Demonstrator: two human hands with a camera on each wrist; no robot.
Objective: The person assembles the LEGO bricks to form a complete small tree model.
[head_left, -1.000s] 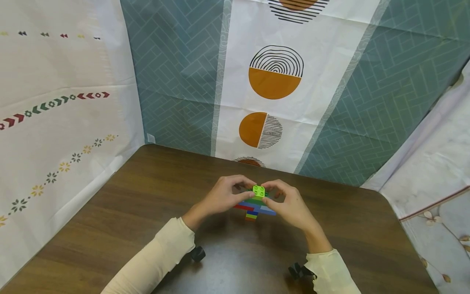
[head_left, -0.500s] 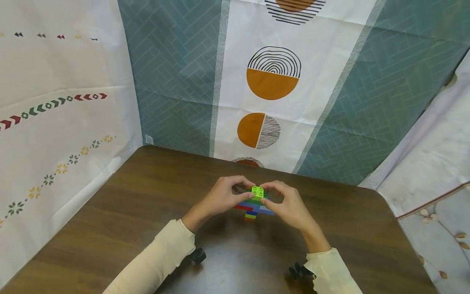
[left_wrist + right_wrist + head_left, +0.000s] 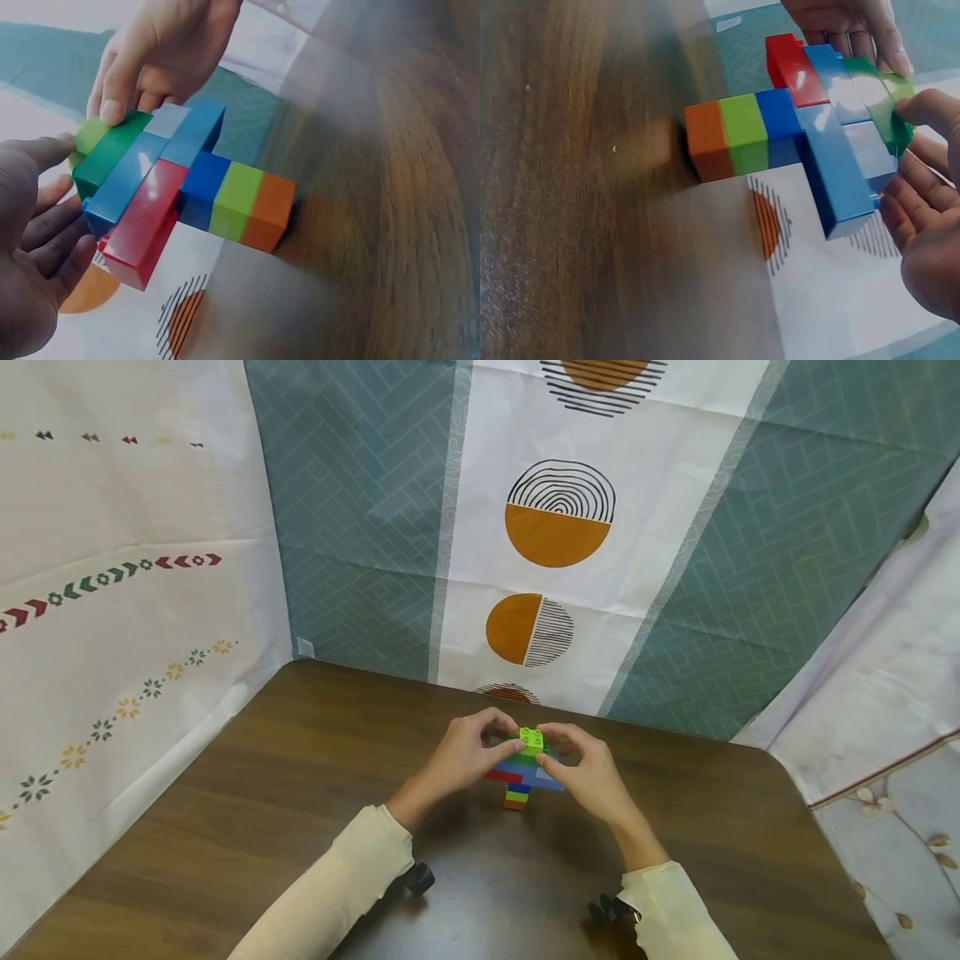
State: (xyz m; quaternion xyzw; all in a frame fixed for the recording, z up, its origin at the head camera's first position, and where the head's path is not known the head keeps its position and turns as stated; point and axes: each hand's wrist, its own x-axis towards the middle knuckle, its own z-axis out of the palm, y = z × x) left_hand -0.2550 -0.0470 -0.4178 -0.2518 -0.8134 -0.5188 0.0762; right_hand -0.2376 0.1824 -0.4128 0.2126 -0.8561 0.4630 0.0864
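Observation:
A stack of toy building bricks stands upright near the middle of the table. Orange [image 3: 268,211], lime and dark blue bricks form its narrow stem. A wider part of red [image 3: 146,214], blue [image 3: 832,161] and pale blue bricks overhangs on both sides, topped by a green brick [image 3: 112,150] and a studded lime brick [image 3: 532,737]. My left hand [image 3: 461,756] holds the top from the left, thumb and index finger at the upper lime brick. From the right, my right hand [image 3: 596,772] grips the top, its thumb on the green brick and its fingers behind.
The brown wooden table [image 3: 315,760] spreads around the stack. Patterned cloths hang behind it [image 3: 360,527] and along both sides. Black wrist-camera mounts [image 3: 418,878] sit under the forearms, close over the tabletop.
The upper part of the stack has shifted slightly up and right in the head view, showing more of the stem. My left hand has moved with it; the right hand has shifted only slightly.

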